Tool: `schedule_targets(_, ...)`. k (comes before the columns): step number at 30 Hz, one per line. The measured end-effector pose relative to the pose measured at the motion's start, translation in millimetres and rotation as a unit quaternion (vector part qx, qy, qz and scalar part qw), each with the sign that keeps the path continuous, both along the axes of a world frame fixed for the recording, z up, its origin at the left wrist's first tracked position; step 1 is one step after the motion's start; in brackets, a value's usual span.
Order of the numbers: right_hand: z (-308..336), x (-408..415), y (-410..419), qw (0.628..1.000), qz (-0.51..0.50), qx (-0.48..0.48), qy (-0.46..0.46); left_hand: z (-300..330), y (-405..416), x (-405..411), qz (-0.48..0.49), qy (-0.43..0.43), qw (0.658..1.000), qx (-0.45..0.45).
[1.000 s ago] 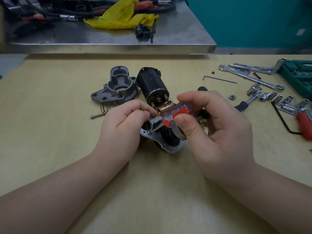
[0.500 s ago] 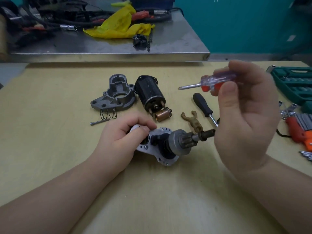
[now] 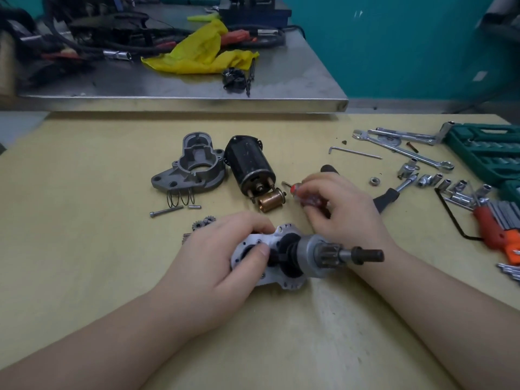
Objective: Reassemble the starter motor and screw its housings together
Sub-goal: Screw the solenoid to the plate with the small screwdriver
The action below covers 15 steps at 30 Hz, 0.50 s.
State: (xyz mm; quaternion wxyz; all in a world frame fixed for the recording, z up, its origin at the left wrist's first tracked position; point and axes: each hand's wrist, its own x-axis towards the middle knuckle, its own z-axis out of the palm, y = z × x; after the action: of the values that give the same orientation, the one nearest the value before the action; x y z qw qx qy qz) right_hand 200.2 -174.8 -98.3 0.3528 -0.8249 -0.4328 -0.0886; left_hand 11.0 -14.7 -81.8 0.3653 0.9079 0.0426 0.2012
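Half a second ago the right hand [image 3: 342,209] was raised above the bench [image 3: 84,249] with the screwdriver [image 3: 305,197] held up in the air; it has come down and now sits low, just behind the drive assembly [image 3: 304,256], with its fingers curled round the clear, red-marked handle. The hand is blurred, and the screwdriver's tip points left toward the brass sleeve [image 3: 271,199]. The brown fork seen earlier is now hidden behind this hand.

The left hand [image 3: 222,260] has stayed on the assembly's silver plate [image 3: 278,280], gripping it from the left with its fingers over the top edge and the thumb pressed on the face. The plate rests on the bench, and the shaft with its pinion [image 3: 327,256] sticks out to the right, across the right wrist.

Behind lie the black motor body [image 3: 249,164] on its side, the brass sleeve touching its near end, and the grey housing [image 3: 194,167] just left of it. Two springs [image 3: 180,197] sit at the housing's near edge, with a long bolt [image 3: 166,211] and a short pin [image 3: 194,206] near them. Small gears [image 3: 203,222] show just beyond the left knuckles.

To the right are wrenches [image 3: 405,147], a hex key [image 3: 354,152], a nut [image 3: 374,181], sockets [image 3: 439,181] and a green case [image 3: 489,153].
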Motion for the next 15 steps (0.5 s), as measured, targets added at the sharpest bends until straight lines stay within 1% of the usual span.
schedule_targets(1,0,-2,1,1.0,0.003,-0.031,0.002,-1,-2,0,-0.008,0.005,1.0,0.02)
schedule_targets(3,2,-5,1,0.999,0.0,-0.05,0.01,-1,-5,1,-0.022,0.015,0.999,0.036)
schedule_targets(8,21,-7,-4,0.997,-0.03,-0.002,0.073,0,-2,0,-0.037,0.029,0.999,0.026)
schedule_targets(11,42,-9,0,0.994,-0.035,0.041,0.092,0,-2,0,-0.053,0.047,0.996,0.057)
schedule_targets(13,58,-14,10,0.996,0.003,0.034,0.079,-1,-3,1,-0.075,0.044,0.992,0.089)
schedule_targets(15,72,-20,24,0.996,0.065,-0.005,0.054,0,-4,3,-0.08,0.04,0.99,0.104)
